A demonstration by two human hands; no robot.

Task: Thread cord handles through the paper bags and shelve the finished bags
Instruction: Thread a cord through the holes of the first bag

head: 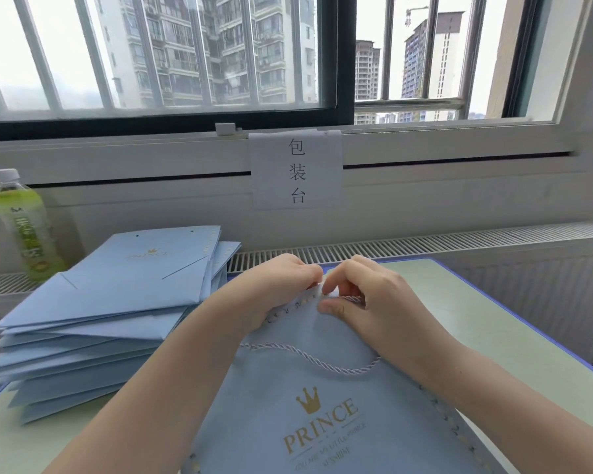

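A light blue paper bag [322, 422] with a gold crown and "PRINCE" print lies flat in front of me on the table. A twisted pale cord handle [308, 357] loops across its upper face. My left hand [274, 292] grips the bag's far top edge with curled fingers. My right hand [360, 295] pinches a cord end at that same edge, right beside the left hand's fingertips. The exact hole under the fingers is hidden.
A tall, uneven stack of flat blue bags [100, 302] sits at the left of the pale green table [493, 336]. A green drink bottle [24, 227] stands behind it on the radiator ledge. A paper sign [297, 169] hangs under the window.
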